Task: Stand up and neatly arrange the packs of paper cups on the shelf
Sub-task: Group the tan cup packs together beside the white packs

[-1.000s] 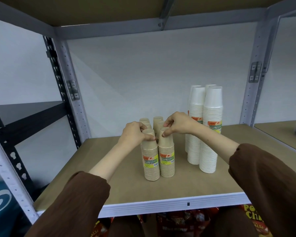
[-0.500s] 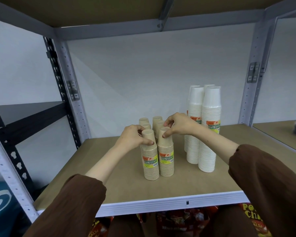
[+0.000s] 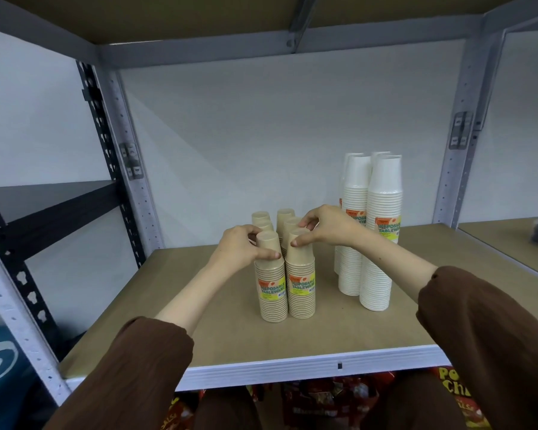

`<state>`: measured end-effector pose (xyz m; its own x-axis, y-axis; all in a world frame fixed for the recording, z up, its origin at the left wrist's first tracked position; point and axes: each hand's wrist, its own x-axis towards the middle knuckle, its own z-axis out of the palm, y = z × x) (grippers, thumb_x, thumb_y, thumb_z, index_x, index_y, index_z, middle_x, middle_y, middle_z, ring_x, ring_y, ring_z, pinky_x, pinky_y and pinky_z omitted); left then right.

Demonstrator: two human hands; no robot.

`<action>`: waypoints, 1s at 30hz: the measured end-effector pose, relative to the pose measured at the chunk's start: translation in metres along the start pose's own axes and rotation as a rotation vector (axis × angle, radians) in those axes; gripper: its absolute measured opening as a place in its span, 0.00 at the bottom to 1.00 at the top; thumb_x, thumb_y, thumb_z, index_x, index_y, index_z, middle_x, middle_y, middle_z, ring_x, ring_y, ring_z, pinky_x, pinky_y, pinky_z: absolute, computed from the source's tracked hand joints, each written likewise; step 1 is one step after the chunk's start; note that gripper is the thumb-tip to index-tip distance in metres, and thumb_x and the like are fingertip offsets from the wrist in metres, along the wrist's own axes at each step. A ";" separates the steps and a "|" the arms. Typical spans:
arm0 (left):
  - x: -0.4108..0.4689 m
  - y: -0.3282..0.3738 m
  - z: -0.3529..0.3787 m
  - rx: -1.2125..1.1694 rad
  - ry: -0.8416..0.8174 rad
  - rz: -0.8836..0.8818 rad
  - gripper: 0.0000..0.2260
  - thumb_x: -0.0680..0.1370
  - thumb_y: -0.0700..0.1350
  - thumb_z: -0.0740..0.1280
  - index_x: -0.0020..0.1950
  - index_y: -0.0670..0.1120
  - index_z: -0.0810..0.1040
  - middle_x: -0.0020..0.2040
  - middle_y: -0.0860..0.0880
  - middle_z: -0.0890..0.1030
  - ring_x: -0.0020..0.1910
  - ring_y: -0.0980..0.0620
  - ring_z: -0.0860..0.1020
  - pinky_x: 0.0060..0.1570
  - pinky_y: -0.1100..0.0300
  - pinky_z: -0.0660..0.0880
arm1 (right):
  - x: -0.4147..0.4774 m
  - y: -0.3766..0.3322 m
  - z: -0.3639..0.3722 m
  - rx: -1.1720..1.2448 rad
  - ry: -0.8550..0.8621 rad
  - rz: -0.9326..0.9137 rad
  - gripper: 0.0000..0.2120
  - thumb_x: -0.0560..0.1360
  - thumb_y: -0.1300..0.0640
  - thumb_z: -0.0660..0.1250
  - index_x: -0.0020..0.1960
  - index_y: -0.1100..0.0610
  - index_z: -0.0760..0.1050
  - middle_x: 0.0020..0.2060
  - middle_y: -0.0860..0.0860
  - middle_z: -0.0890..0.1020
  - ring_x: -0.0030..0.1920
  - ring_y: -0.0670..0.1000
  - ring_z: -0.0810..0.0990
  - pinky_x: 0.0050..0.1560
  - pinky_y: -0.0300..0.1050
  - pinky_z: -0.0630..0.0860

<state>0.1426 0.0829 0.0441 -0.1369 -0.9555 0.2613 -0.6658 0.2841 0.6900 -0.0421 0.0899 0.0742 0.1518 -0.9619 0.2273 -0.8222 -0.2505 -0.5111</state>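
Several brown packs of paper cups stand upright in two rows at the middle of the shelf board (image 3: 199, 342). My left hand (image 3: 241, 248) grips the top of the front left brown pack (image 3: 272, 290), thumb across its front. My right hand (image 3: 325, 226) pinches the top of the front right brown pack (image 3: 302, 287), its other fingers on the pack behind. More brown packs (image 3: 261, 218) stand behind, partly hidden. Several taller white packs (image 3: 381, 231) stand upright to the right, apart from my hands.
Grey shelf posts (image 3: 131, 181) frame the bay left and right, with a board overhead. A black shelf unit (image 3: 44, 209) stands to the left. Red snack bags (image 3: 333, 401) lie on the level below. Bare board lies in front of and left of the packs.
Both hands stay on the tops of the front brown packs; the grip has shifted only slightly. The packs stand in the same place.
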 end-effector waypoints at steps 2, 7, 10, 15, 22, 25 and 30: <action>-0.001 -0.003 0.000 -0.004 -0.008 0.007 0.28 0.64 0.46 0.78 0.61 0.44 0.76 0.50 0.49 0.78 0.47 0.55 0.75 0.41 0.67 0.69 | -0.003 0.003 0.002 -0.005 0.011 0.007 0.27 0.65 0.50 0.76 0.59 0.61 0.76 0.50 0.55 0.81 0.47 0.48 0.75 0.44 0.37 0.68; -0.012 -0.022 0.001 0.005 -0.035 -0.042 0.33 0.62 0.50 0.79 0.64 0.44 0.72 0.56 0.48 0.77 0.50 0.53 0.75 0.48 0.63 0.69 | -0.023 0.019 0.014 -0.070 0.025 0.028 0.31 0.64 0.50 0.77 0.61 0.63 0.74 0.52 0.57 0.81 0.48 0.50 0.76 0.46 0.41 0.70; -0.024 -0.042 0.013 0.116 -0.099 -0.108 0.36 0.64 0.54 0.77 0.67 0.40 0.69 0.64 0.44 0.74 0.61 0.48 0.74 0.58 0.58 0.71 | -0.039 0.036 0.032 -0.076 -0.001 0.071 0.31 0.63 0.48 0.76 0.57 0.67 0.75 0.51 0.61 0.82 0.51 0.58 0.79 0.50 0.51 0.74; -0.042 -0.073 0.046 0.267 -0.307 -0.179 0.47 0.68 0.63 0.69 0.75 0.40 0.52 0.76 0.41 0.56 0.75 0.46 0.58 0.72 0.54 0.59 | -0.053 0.065 0.077 -0.134 -0.190 0.131 0.42 0.66 0.41 0.72 0.70 0.64 0.62 0.67 0.59 0.72 0.65 0.56 0.72 0.63 0.46 0.70; -0.042 -0.092 0.077 0.332 -0.385 -0.220 0.51 0.69 0.69 0.62 0.76 0.41 0.41 0.78 0.41 0.43 0.77 0.45 0.44 0.77 0.51 0.46 | -0.050 0.075 0.110 -0.101 -0.276 0.086 0.50 0.68 0.36 0.66 0.76 0.58 0.43 0.76 0.57 0.53 0.75 0.54 0.55 0.75 0.49 0.57; -0.037 -0.095 0.082 0.349 -0.363 -0.207 0.51 0.68 0.70 0.62 0.76 0.42 0.41 0.78 0.41 0.44 0.77 0.45 0.44 0.77 0.50 0.45 | -0.045 0.077 0.118 -0.145 -0.261 0.067 0.49 0.68 0.33 0.63 0.76 0.55 0.44 0.76 0.57 0.53 0.75 0.54 0.55 0.75 0.50 0.55; -0.030 -0.100 0.084 0.348 -0.364 -0.138 0.49 0.68 0.69 0.62 0.77 0.46 0.43 0.78 0.43 0.46 0.77 0.45 0.45 0.77 0.50 0.46 | -0.037 0.082 0.124 -0.188 -0.274 0.047 0.46 0.69 0.31 0.60 0.76 0.53 0.45 0.77 0.55 0.53 0.76 0.53 0.53 0.76 0.51 0.51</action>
<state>0.1521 0.0762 -0.0895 -0.2358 -0.9655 -0.1106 -0.8914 0.1695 0.4204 -0.0466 0.0916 -0.0791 0.2323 -0.9720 -0.0367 -0.9147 -0.2054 -0.3481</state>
